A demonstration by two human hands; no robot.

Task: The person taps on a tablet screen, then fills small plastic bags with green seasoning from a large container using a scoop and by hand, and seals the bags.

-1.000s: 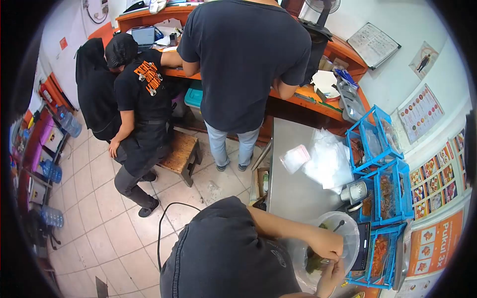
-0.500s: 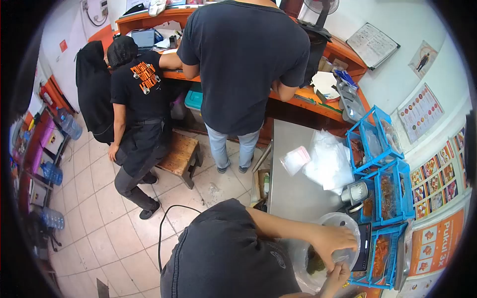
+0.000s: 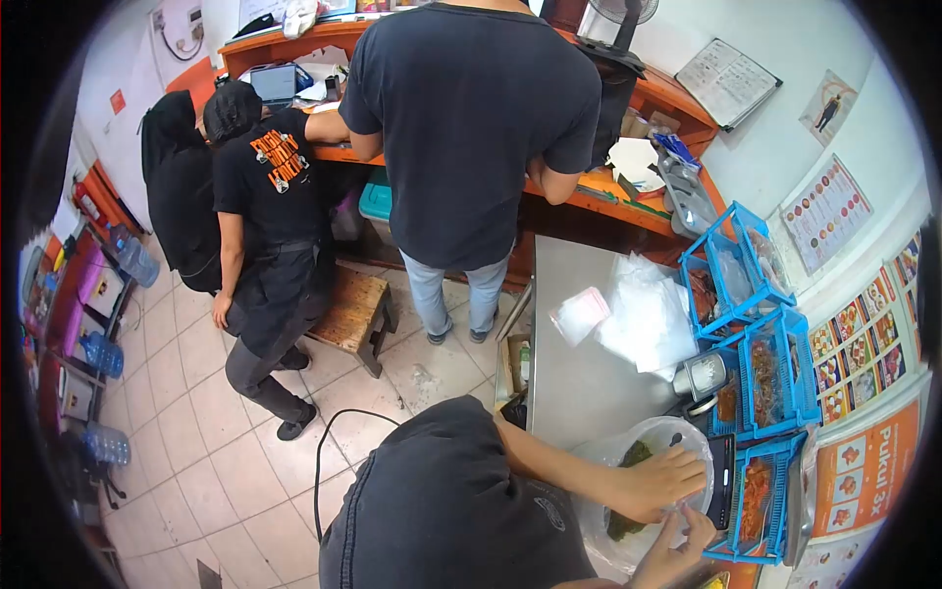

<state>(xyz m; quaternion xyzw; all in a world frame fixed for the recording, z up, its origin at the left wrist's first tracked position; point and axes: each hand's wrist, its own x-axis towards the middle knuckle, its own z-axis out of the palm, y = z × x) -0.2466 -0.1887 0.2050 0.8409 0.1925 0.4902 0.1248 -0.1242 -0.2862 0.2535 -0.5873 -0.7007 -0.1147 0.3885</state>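
Note:
My left hand [image 3: 667, 484] reaches in from the left over a round tub lined with clear plastic [image 3: 589, 518]. Its fingers are bent together and point right. Just below, my right hand [image 3: 680, 552] comes up from the bottom edge, thumb and fingers pinched close to the left fingertips. Something small and pale, perhaps clear plastic, shows between the two hands; its kind is too small to tell. Dark green flaky food [image 3: 628, 510] lies in the tub, partly covered by my left hand and forearm.
Blue baskets [image 3: 775, 378] with packed food stand along the wall, beside a dark-screened device [image 3: 719, 481]. Clear plastic bags [image 3: 643, 319] lie on the metal table [image 3: 564, 378]. A person in a black T-shirt [image 3: 471, 137] stands at the orange counter; two others sit by a wooden stool [image 3: 351, 309].
My left hand has flattened a little and its fingers have drawn together. My right hand has shifted slightly right, fingers more raised. More of the green food shows. The view has tilted slightly.

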